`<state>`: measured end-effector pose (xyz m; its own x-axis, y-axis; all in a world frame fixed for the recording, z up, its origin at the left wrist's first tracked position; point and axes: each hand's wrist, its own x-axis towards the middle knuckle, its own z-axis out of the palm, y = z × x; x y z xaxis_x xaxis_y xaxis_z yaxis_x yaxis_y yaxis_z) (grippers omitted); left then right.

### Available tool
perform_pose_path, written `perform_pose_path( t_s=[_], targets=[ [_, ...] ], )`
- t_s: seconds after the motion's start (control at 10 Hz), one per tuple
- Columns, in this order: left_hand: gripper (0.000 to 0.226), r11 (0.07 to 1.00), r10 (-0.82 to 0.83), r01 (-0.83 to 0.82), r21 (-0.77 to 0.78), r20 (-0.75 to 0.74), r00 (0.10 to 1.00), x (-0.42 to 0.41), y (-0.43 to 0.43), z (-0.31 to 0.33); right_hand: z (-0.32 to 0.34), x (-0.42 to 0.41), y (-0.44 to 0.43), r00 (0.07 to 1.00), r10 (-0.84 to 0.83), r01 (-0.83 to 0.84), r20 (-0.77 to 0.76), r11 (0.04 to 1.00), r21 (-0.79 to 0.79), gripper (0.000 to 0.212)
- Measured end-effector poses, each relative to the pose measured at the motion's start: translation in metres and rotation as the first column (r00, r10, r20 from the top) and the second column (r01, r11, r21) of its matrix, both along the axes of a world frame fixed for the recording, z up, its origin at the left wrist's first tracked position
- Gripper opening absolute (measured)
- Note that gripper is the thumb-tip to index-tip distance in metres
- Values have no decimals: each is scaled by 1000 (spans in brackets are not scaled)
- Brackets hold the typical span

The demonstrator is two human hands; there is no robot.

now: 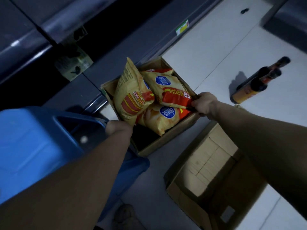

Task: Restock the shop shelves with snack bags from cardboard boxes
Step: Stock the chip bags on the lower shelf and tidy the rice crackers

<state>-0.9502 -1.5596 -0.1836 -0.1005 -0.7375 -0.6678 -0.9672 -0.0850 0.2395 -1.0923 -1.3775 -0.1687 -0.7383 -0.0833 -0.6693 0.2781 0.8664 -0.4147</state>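
Evidently the cardboard box (166, 140) of snack bags (132, 97) sits on the floor at centre, under the dark shelves (33, 55) at 11 o'clock; the right hand (204, 103) curls over its 3 o'clock rim, probably to pull or lift it closer; the left hand (116, 127) meets the 8 o'clock corner, fingers hidden, so its grip cannot be told

Two cardboard boxes: an open box (159, 143) at centre and a second box (207, 163) at five o'clock. Four snack bags (131, 97), I think. Two bottles (255, 83) at three o'clock, and one blue bin (33, 146) at nine.
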Motion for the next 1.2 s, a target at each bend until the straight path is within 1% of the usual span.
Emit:
perform_pose_path(
  t_s=[0.1, 0.2, 0.3, 0.4, 0.5, 0.6, 0.7, 0.8, 0.9, 1.0, 1.1, 1.2],
  targets=[
    [33, 884, -457, 466, -18, 171, 873, -2, 1, 47, 45, -1, 4, 1000, -23, 22, -4, 999, -39, 28],
    [32, 993, -117, 117, 0, -32, 993, -4, 0, 97, 101, -5, 6, 999, -42, 40, -25, 996, -77, 31],
    [32, 995, -98, 97, -12, -108, 989, -13, -3, 150, 164, -8, 9, 998, -40, 36, -49, 995, -91, 24],
    [30, 996, -90, 85, -31, -199, 976, -17, -7, 213, 232, -5, 11, 995, 19, -24, -95, 999, -49, 15],
    [22, 998, -64, 57, -35, -266, 962, -10, -10, 280, 299, 3, 11, 991, 57, -62, -120, 997, -41, 16],
    [16, 999, 16, -30, -30, -375, 927, 10, -17, 334, 360, 19, 7, 993, 51, -61, -107, 994, -95, 22],
    [31, 997, 52, -69, -23, -435, 899, 41, -25, 380, 410, 45, -4, 991, 78, -93, -108, 986, -142, 27],
    [35, 990, 82, -124, -70, -438, 895, 88, -37, 418, 442, 80, -21, 985, 140, -157, -100, 971, -182, 33],
    [29, 967, 159, -223, -126, -386, 909, 145, -51, 437, 454, 116, -43, 974, 212, -226, -83, 950, -217, 40],
    [27, 949, 223, -286, -136, -355, 908, 198, -60, 447, 452, 155, -67, 944, 324, -331, -71, 923, -198, 35],
    [14, 940, 265, -320, -119, -337, 904, 248, -68, 441, 437, 191, -89, 907, 413, -421, -82, 887, -191, 33],
    [16, 890, 403, -451, -63, -352, 845, 285, -82, 419, 408, 219, -110, 873, 479, -487, -93, 851, -195, 33]
  ],
)
